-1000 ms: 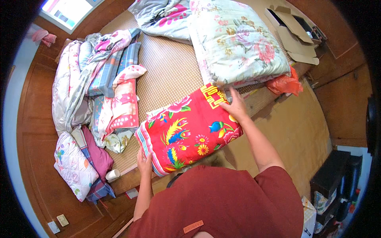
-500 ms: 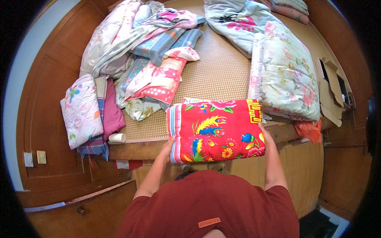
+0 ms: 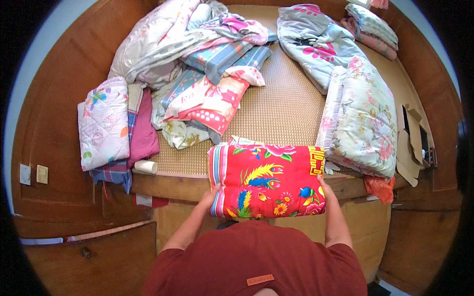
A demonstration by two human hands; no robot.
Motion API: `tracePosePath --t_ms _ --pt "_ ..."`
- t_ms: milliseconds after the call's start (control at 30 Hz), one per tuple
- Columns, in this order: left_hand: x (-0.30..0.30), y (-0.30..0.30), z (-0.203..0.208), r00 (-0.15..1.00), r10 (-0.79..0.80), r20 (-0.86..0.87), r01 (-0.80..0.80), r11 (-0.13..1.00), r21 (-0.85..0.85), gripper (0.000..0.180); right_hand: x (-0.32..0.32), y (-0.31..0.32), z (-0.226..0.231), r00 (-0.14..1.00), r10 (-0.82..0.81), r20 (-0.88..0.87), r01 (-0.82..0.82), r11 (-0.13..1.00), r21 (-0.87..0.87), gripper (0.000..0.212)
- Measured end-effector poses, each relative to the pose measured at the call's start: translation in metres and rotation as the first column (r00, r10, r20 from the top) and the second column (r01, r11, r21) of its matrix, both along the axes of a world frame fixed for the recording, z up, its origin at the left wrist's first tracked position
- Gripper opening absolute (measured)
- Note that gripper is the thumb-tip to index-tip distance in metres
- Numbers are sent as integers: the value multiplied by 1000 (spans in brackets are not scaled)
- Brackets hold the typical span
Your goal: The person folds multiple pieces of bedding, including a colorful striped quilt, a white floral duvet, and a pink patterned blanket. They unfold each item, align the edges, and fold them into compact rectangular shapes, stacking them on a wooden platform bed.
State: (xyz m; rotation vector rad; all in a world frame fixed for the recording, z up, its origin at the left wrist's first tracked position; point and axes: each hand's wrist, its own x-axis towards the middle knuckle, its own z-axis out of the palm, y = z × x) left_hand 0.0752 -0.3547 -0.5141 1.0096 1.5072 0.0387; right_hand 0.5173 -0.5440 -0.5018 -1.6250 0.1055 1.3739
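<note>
A thick folded red quilt (image 3: 269, 185) with bright flowers, feather shapes and a striped left edge lies across the bed's front edge, in front of my body. My left hand (image 3: 211, 195) grips its striped left side. On the opposite side my right hand (image 3: 324, 186) presses against the quilt's right end, thumb on top and the other fingers mostly hidden. A small white tag shows at the quilt's far left corner. Whether the quilt rests on the bed or is lifted just above it, I cannot tell.
A woven mat (image 3: 266, 106) covers the bed. Crumpled bedding (image 3: 158, 54) and a pink pillow (image 3: 217, 103) lie left, beside a folded white quilt (image 3: 104, 126). A pale floral quilt (image 3: 365, 123) sits right, near an open cardboard box (image 3: 412, 143). A white cylinder (image 3: 146, 166) lies at the front edge.
The view has shifted, so the bed's far end shows more and the red quilt appears lower in the picture. Both hands keep their hold on its sides.
</note>
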Motion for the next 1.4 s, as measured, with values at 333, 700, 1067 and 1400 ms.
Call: tracePosePath --t_ms 333,700,1067,1400 --pt "42 8 89 684 326 652 -156 939 -305 64 -25 -4 11 953 -42 -299 152 922 356 56" --pt "-70 25 249 681 176 711 -462 857 230 58 -149 123 128 976 37 -217 110 773 625 51" --pt "-256 64 91 964 243 104 -264 860 437 44 -233 163 -5 923 315 220 -374 868 328 52" --pt "-101 70 126 813 45 -581 582 6 813 57 -232 130 -5 793 255 553 -328 944 36 59"
